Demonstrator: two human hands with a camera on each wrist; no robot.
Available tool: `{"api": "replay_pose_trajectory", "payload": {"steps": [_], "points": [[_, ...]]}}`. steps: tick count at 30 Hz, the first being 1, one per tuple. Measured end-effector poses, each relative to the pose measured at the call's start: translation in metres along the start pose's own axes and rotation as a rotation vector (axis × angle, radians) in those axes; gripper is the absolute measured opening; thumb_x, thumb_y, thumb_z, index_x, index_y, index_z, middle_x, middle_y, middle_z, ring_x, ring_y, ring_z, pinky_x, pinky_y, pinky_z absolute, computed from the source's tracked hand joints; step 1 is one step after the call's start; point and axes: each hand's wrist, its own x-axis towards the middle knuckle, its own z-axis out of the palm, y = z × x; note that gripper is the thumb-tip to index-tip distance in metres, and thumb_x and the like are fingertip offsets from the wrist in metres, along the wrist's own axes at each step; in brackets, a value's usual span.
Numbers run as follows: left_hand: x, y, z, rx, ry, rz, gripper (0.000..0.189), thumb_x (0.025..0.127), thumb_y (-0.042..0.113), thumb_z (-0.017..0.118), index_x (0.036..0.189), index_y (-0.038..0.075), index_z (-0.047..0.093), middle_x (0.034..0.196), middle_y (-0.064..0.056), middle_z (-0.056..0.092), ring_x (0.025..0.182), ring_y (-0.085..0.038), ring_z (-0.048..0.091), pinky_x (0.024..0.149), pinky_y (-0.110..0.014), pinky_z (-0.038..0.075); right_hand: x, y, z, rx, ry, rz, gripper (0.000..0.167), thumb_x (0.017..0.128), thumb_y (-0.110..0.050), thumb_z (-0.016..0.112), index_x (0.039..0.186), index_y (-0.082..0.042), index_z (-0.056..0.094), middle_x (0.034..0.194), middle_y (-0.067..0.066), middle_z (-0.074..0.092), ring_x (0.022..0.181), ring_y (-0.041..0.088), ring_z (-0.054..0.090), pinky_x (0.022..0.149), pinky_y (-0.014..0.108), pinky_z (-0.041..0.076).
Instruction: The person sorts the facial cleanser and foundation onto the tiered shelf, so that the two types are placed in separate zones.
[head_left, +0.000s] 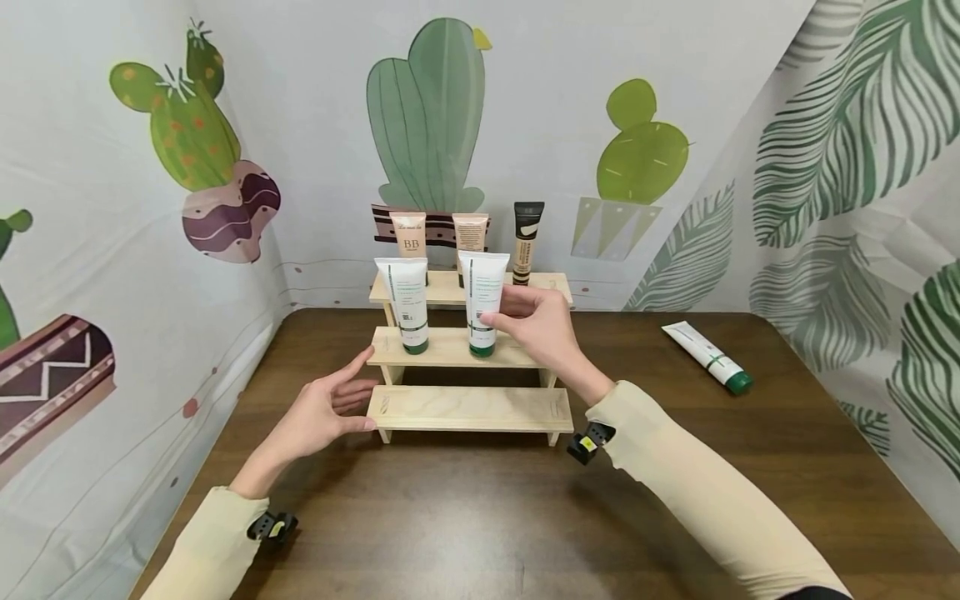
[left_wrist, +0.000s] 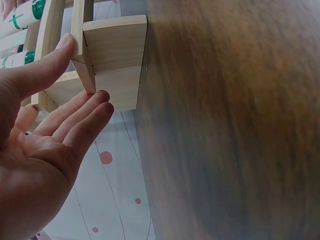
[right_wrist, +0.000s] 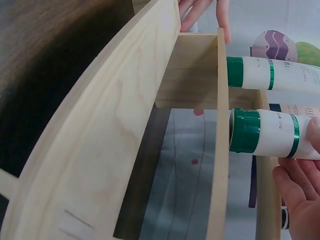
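My right hand (head_left: 543,329) pinches a white squeeze tube (head_left: 487,287) between thumb and fingers. The tube is upright with its green cap down at the middle step of a three-step wooden display rack (head_left: 472,408); whether its weight rests there I cannot tell. To its left, a similar white tube (head_left: 407,304) stands cap down on the same step. At the rack's left end is my left hand (head_left: 326,412). In the left wrist view its thumb (left_wrist: 62,50) touches the lowest step's end, and the other fingers extend straight beside the rack.
On the top step stand two pink tubes, one marked BB (head_left: 410,237) and one partly hidden (head_left: 471,229), plus a black-and-beige tube (head_left: 522,242). Another white tube with a green cap (head_left: 705,357) lies on the brown table (head_left: 450,517) at right. A cactus-print cloth (head_left: 322,125) hangs behind.
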Motion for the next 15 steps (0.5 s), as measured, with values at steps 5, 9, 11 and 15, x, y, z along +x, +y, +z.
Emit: {"api": "replay_pose_trajectory", "payload": {"steps": [5,9,11,15], "points": [[0.0022,-0.0009,0.0006,-0.001,-0.003,-0.003,0.111,0.078,-0.004,0.091,0.168,0.022,0.031,0.136,-0.030,0.063,0.123,-0.039,0.066,0.102,-0.047,0.057,0.0028,0.0047,0.0049,0.011,0.001,0.000,0.044,0.085,-0.012,0.091,0.125,-0.002,0.077,0.109,0.010,0.079,0.096,0.022,0.077,0.086,0.034,0.063],[0.0016,-0.0006,0.0008,0.002,-0.004,-0.007,0.111,0.079,-0.004,0.091,0.168,0.022,0.031,0.136,-0.031,0.063,0.124,-0.039,0.066,0.102,-0.048,0.056,0.0048,0.0061,0.0068,0.012,-0.006,0.015,0.046,0.085,-0.013,0.091,0.127,-0.003,0.076,0.111,0.010,0.079,0.097,0.022,0.077,0.088,0.038,0.063],[0.0006,-0.0001,0.0007,0.007,-0.003,-0.006,0.111,0.079,-0.004,0.091,0.168,0.022,0.030,0.136,-0.031,0.063,0.123,-0.040,0.065,0.102,-0.049,0.056,0.0055,0.0067,0.0082,0.016,-0.010,0.024,0.047,0.085,-0.013,0.091,0.128,-0.003,0.076,0.111,0.010,0.079,0.098,0.022,0.077,0.089,0.039,0.063],[0.0007,0.0007,0.0002,0.007,-0.001,-0.007,0.111,0.079,-0.004,0.091,0.168,0.022,0.030,0.136,-0.029,0.064,0.123,-0.040,0.066,0.101,-0.048,0.057,0.0070,0.0072,0.0108,0.039,-0.012,0.028,0.046,0.084,-0.010,0.092,0.127,-0.003,0.076,0.110,0.010,0.079,0.099,0.022,0.077,0.087,0.036,0.063]]}}
